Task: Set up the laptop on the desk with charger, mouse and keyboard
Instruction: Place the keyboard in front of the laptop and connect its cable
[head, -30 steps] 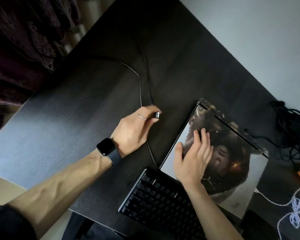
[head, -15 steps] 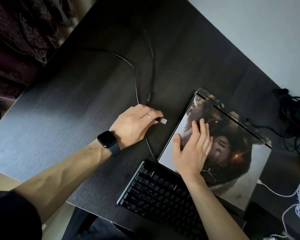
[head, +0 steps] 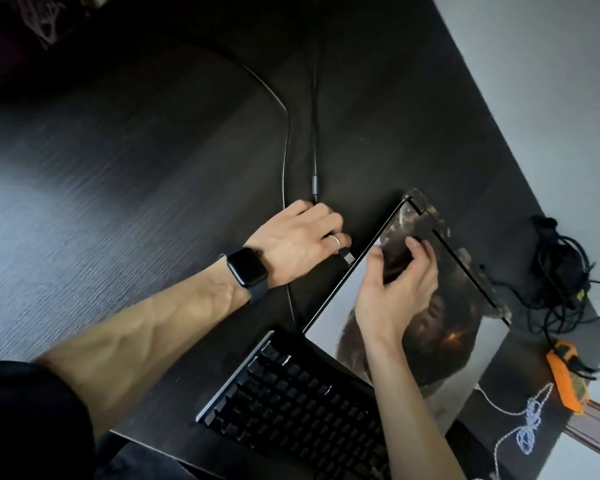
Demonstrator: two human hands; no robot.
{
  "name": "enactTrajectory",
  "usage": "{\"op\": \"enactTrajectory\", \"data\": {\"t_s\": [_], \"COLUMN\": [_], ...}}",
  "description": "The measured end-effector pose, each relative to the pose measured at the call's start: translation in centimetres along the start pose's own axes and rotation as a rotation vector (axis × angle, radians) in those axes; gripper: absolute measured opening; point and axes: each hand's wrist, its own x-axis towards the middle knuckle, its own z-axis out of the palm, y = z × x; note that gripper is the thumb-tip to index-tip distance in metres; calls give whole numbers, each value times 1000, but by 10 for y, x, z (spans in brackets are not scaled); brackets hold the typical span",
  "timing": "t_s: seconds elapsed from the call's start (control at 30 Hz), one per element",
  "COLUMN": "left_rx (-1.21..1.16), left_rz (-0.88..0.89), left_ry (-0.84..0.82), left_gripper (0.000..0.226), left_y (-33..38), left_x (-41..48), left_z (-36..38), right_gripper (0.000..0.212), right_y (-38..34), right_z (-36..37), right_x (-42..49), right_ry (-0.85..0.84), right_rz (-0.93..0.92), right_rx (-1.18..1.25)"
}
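A closed laptop (head: 440,320) with a dark picture on its lid lies at the right of the black desk (head: 118,202). My left hand (head: 302,240), with a ring and a watch, pinches a USB plug (head: 347,258) just off the laptop's left edge; its black cable (head: 314,133) runs away up the desk. My right hand (head: 395,289) hovers over the lid, fingers curled, holding nothing. A black keyboard (head: 291,403) lies at the near edge beside the laptop.
A second thin cable (head: 284,150) curves past my left hand toward the keyboard. A tangle of black cables (head: 565,271) lies right of the laptop. An orange device (head: 568,379) and a white cord (head: 520,424) sit at the far right.
My left hand carried the USB plug closer to the laptop's left edge. My right hand lifted from lying flat on the lid and its fingers curled.
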Motion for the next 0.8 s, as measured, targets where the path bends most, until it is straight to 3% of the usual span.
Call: {"op": "enactTrajectory", "data": {"t_s": [0.17, 0.37, 0.53, 0.8], "left_rx": [-3, 39, 10, -43], "left_rz": [-9, 4, 4, 6], "left_ry": [31, 55, 28, -45], "left_gripper": [27, 33, 35, 23], "left_y": [-3, -2, -3, -7], "left_x": [-6, -6, -5, -3], "left_z": [1, 1, -2, -2], "right_gripper": [82, 85, 82, 55], "right_y": [-12, -2, -4, -6], "right_z": [2, -5, 2, 21], "right_x": [16, 23, 10, 8], "right_ry": [-133, -249, -166, 16], "right_rz": [-10, -1, -61, 21], "right_rx": [-114, -135, -139, -116]}}
